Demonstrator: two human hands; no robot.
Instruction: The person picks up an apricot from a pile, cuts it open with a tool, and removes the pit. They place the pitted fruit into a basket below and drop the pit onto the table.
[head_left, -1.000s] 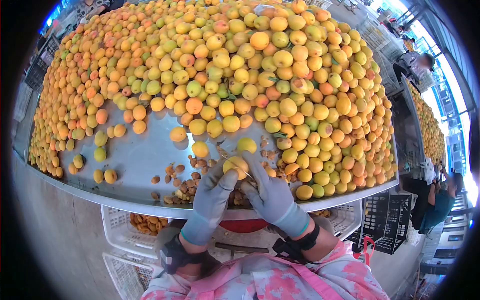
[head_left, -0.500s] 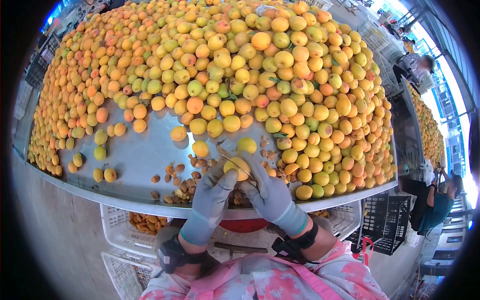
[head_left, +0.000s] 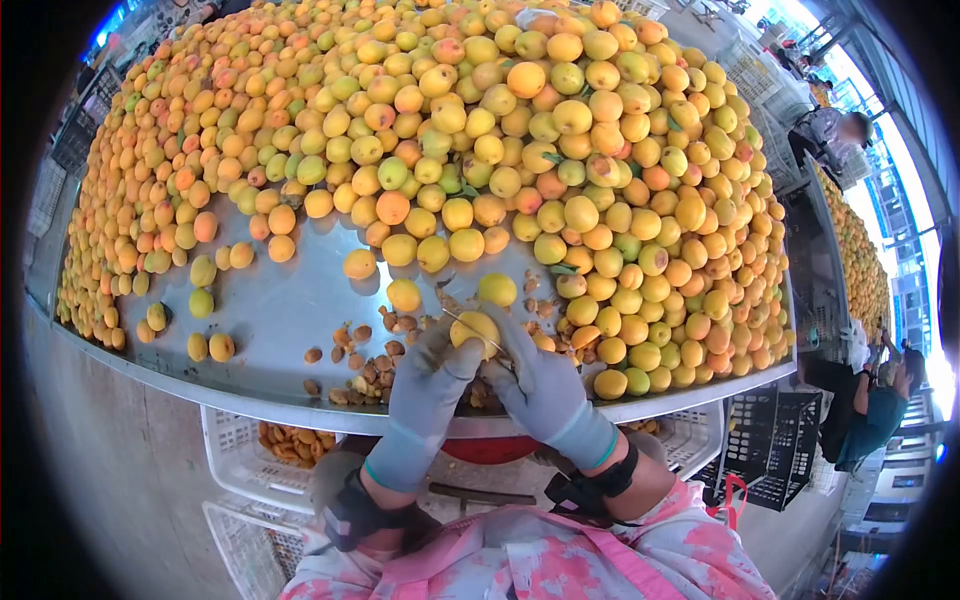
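Both of my hands wear grey gloves and meet over the table's near side. With the fingers of my left hand (head_left: 425, 380) I grip a yellow apricot (head_left: 476, 330). My right hand (head_left: 545, 385) is closed on a thin knife (head_left: 457, 317), whose blade lies across the fruit; its handle is mostly hidden by the glove. Two whole apricots rest just beyond, a yellow one (head_left: 403, 295) and a greener one (head_left: 497, 290). Brown apricot pits (head_left: 375, 378) are scattered on the metal around my hands.
A large heap of apricots (head_left: 420, 130) covers much of the metal table (head_left: 290, 300). Below its raised edge stand a white crate (head_left: 222, 450) with cut fruit and a black crate (head_left: 790, 440). A person (head_left: 875, 420) is at the right, near another fruit-covered table (head_left: 850, 235).
The knife and apricot stay together between my hands, with only a slight shift of the fingers. The whole view has moved slightly; the surrounding fruit looks the same.
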